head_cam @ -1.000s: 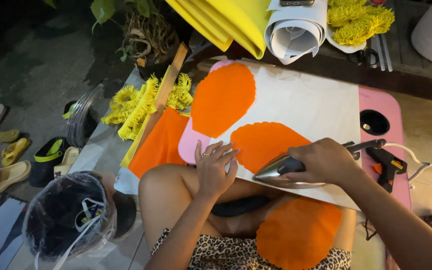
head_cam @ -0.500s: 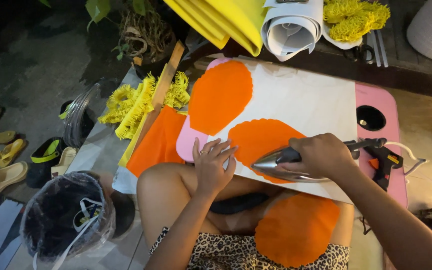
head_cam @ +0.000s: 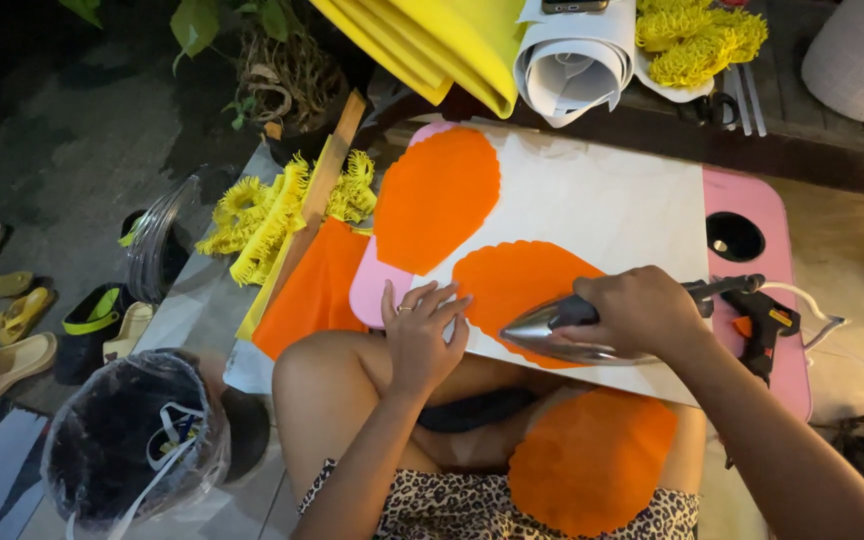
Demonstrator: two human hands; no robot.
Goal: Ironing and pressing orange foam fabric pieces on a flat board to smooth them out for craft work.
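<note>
Iron [head_cam: 562,335] (silvery, pointed) presses orange scalloped fabric [head_cam: 517,290].

Iron [head_cam: 562,330] handle hidden (right hand [head_cam: 642,312] covers it).

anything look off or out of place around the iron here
One thing stands out: an orange scalloped cutout lies on the person's lap, off the white board, unlike the other orange pieces. The right hand grips the iron on a third cutout; the left hand rests at the board's edge. No spill or damage shows.
</note>
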